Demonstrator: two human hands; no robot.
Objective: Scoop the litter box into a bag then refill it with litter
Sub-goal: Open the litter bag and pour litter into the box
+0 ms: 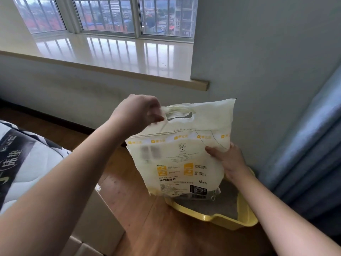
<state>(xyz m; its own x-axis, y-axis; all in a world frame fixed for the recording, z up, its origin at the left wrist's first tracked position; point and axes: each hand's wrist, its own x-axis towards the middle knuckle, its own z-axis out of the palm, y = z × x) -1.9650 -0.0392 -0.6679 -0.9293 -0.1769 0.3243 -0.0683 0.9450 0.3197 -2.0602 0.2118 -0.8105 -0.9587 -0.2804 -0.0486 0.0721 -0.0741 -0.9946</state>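
A pale yellow cat litter bag (182, 152) with orange print hangs in the air above the yellow litter box (217, 218). My left hand (137, 112) pinches the bag's top edge beside its cut-out handle. My right hand (226, 159) grips the bag's right side lower down. The bag's lower end sits over the box and hides part of it. Grey litter (227, 199) shows inside the box, which stands on the wooden floor against the wall.
A wide window sill (114, 54) runs along the wall behind. A blue curtain (311, 145) hangs on the right. A patterned mattress (22, 159) and a cardboard box (99, 218) lie on the left. Wooden floor (162, 233) shows between them.
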